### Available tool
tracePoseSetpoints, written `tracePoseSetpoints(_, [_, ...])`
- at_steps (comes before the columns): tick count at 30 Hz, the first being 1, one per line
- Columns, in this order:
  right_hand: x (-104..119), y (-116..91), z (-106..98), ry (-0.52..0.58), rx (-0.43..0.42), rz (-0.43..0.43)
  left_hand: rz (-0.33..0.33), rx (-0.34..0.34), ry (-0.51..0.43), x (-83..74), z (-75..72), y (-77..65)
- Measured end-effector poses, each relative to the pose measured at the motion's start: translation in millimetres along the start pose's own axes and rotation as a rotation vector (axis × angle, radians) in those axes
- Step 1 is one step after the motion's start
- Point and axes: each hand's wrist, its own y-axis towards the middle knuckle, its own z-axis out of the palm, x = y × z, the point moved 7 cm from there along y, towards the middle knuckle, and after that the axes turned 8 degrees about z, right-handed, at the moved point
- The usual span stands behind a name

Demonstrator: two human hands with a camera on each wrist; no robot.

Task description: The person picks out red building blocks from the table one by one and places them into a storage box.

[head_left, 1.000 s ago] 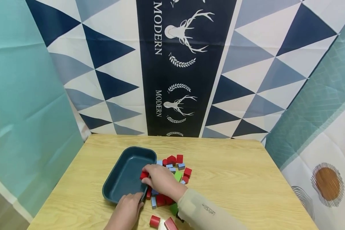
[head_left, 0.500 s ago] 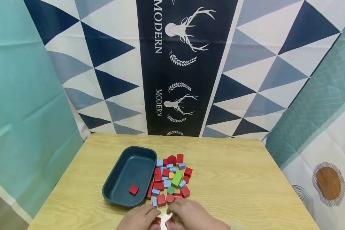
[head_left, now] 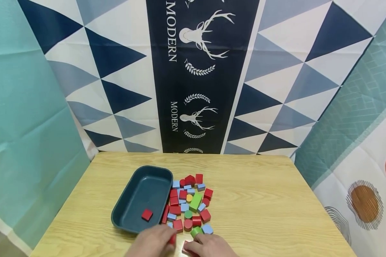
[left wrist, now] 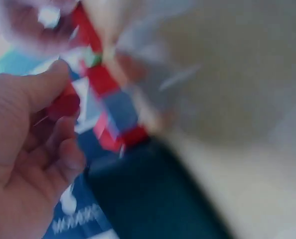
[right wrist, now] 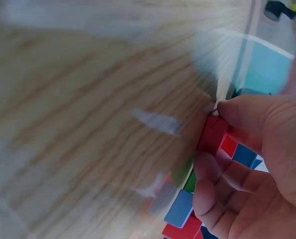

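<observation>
My left hand (head_left: 149, 243) pinches a red cylinder block (left wrist: 67, 103) between thumb and fingers, just in front of the dark blue tray (head_left: 119, 203). To its right, my right hand (head_left: 213, 247) has thumb and fingertips at the ends of a red rectangular block (right wrist: 213, 133), which lies on the table. Inside the tray sits one red block (head_left: 147, 215). A green block (head_left: 197, 231) and a light blue block (head_left: 207, 228) lie just beyond the right fingers. The left wrist view is blurred.
Several red, light blue and green blocks cluster along the tray's right side, among them a long green block (head_left: 196, 202) and a yellow round piece (head_left: 189, 198). They stand on a wooden table (head_left: 251, 200) with a patterned cloth wall (head_left: 193, 89) behind.
My right hand has let go of a red block in the tray and come back to the front. My left hand has left the tray's rim and taken the red cylinder block.
</observation>
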Motion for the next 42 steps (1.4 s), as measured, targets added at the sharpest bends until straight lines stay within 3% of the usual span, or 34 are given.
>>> tracePoseSetpoints(3, [-4, -1, -1, -0.002, 0.021, 0.009, -0.073, -0.238, 0.139, 12.8, -39.9, -5.3])
tracePoseSetpoints(5, [-6, -2, -2, 0.009, 0.043, 0.026, -0.152, -0.327, 0.231, 28.9, -56.0, -8.0])
tracePoseSetpoints(6, [-6, -1, -2, 0.015, 0.053, 0.036, -0.197, -0.336, 0.268, 38.3, -60.0, -8.7])
tracePoseSetpoints(9, [-7, -1, -2, 0.036, 0.080, 0.070, -0.298, -0.269, 0.339, 65.8, -59.5, -10.6])
tracePoseSetpoints(12, [-7, -1, -1, 0.071, 0.106, 0.103, -0.367, -0.206, 0.330, 84.9, -54.2, -14.8])
tracePoseSetpoints(16, [-6, 5, -10, 0.163, 0.138, 0.181, -0.467, -0.286, 0.298, 101.0, -60.9, -24.3])
tracePoseSetpoints(19, [5, 15, -32, 0.217, 0.060, 0.185, -0.608, -0.339, 0.246, 115.3, -68.0, -35.8])
tracePoseSetpoints(22, [25, 32, -59, 0.230, -0.074, 0.128, -0.720, -0.309, 0.113, 130.1, -65.2, -46.6])
tracePoseSetpoints(26, [48, 64, -75, 0.184, -0.182, 0.068, -0.731, -0.283, -0.056, 137.7, -53.4, -52.9])
tracePoseSetpoints(32, [59, 98, -64, 0.021, -0.211, 0.061, -0.682, -0.326, -0.121, 130.8, -46.2, -50.9])
tracePoseSetpoints(37, [59, 101, -58, 0.011, -0.228, 0.036, -0.702, -0.316, -0.123, 132.2, -43.8, -55.2])
tracePoseSetpoints(39, [56, 97, -56, 0.045, -0.221, 0.018, -0.713, -0.305, -0.122, 132.8, -41.8, -57.5])
tracePoseSetpoints(42, [39, 87, -56, 0.126, -0.213, 0.061, -0.723, -0.291, -0.128, 132.1, -37.7, -59.8])
